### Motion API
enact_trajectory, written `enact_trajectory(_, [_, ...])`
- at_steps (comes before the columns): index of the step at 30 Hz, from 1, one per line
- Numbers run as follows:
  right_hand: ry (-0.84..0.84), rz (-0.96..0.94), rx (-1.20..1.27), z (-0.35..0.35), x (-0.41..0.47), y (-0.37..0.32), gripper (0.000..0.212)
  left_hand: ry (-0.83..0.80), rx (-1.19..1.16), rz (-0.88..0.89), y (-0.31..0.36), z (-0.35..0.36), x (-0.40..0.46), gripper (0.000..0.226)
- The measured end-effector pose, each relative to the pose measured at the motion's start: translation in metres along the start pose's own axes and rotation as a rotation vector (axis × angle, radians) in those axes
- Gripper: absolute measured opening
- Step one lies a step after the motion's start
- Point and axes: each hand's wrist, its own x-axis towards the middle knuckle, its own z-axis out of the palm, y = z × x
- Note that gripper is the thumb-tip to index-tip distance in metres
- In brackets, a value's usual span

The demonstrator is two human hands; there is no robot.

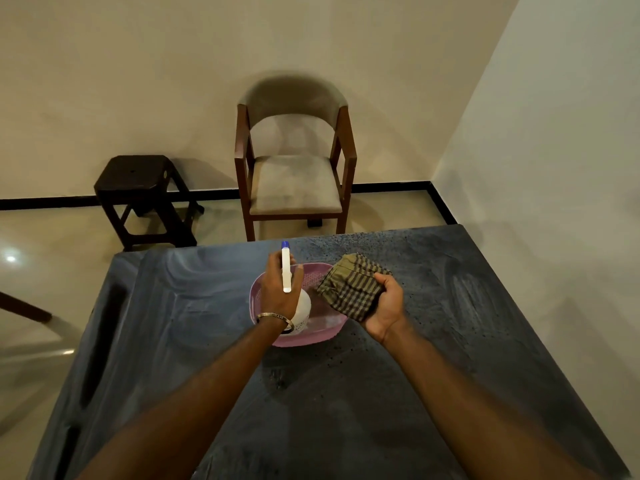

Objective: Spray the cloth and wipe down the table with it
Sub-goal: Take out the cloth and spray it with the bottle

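Plain room in a home, most likely a dining or sitting corner.

Bare cream walls (138, 81) meeting at a corner, with a black skirting strip (391, 187) along a glossy pale tiled floor (52, 271). Against the far wall, a wooden armchair (294, 161) with beige padded seat and curved back, and beside it a dark plastic stool (145, 195). In front, a dark grey table (450, 306) with a streaked, speckled top, bearing a pink plastic basin (311, 336). Household furniture only; warm indoor light glinting off the floor at left.
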Motion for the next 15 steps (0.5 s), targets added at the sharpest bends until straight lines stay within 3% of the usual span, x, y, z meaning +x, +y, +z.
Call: enact_trajectory(15, [-0.002, 0.009, -0.02, -0.007, -0.005, 0.015, 0.047, -0.047, 0.133, -0.137, -0.033, -0.002, -0.021, 0.05])
